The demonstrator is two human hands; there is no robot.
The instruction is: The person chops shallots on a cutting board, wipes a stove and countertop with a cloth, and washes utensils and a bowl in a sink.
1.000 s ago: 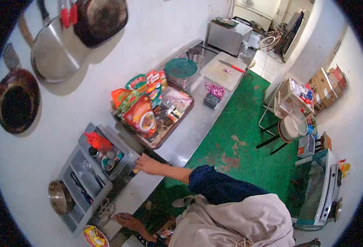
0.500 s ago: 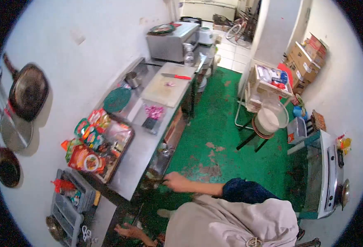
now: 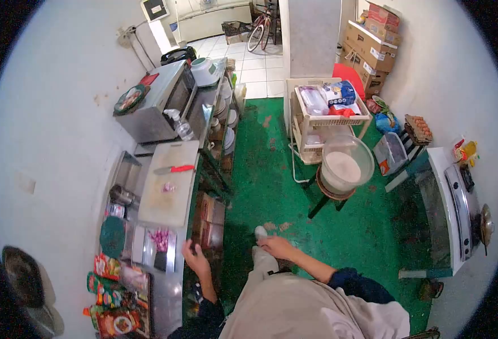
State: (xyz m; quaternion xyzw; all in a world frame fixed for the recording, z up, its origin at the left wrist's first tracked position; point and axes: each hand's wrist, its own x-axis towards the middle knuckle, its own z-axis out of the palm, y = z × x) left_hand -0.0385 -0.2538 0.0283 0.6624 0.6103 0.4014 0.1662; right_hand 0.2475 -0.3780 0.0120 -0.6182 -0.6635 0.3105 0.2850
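Note:
My left hand (image 3: 197, 261) is raised beside the front edge of the steel counter (image 3: 167, 288), its fingers apart and nothing in them. My right hand (image 3: 277, 247) hangs in front of my leg, fingers loosely bent, with no object visible in it. Nearest the left hand, chopped red onion (image 3: 160, 239) lies in a clear container on the counter. Farther along is a white cutting board (image 3: 173, 210), bearing a red-handled knife (image 3: 174, 169) and a small heap of onion pieces (image 3: 169, 187).
Food packets (image 3: 116, 322) crowd the counter's near end, and an oven (image 3: 153, 107) stands at its far end. Across the green floor (image 3: 254, 158), a clear tub (image 3: 348, 169) of pale contents rests on a stool beside a cart (image 3: 333, 120). A gas stove (image 3: 458, 212) stands right.
My view has swung to the left and forward along the counter. The left hand has risen from low near the shelf to the counter's edge. My right hand now hangs farther from the counter.

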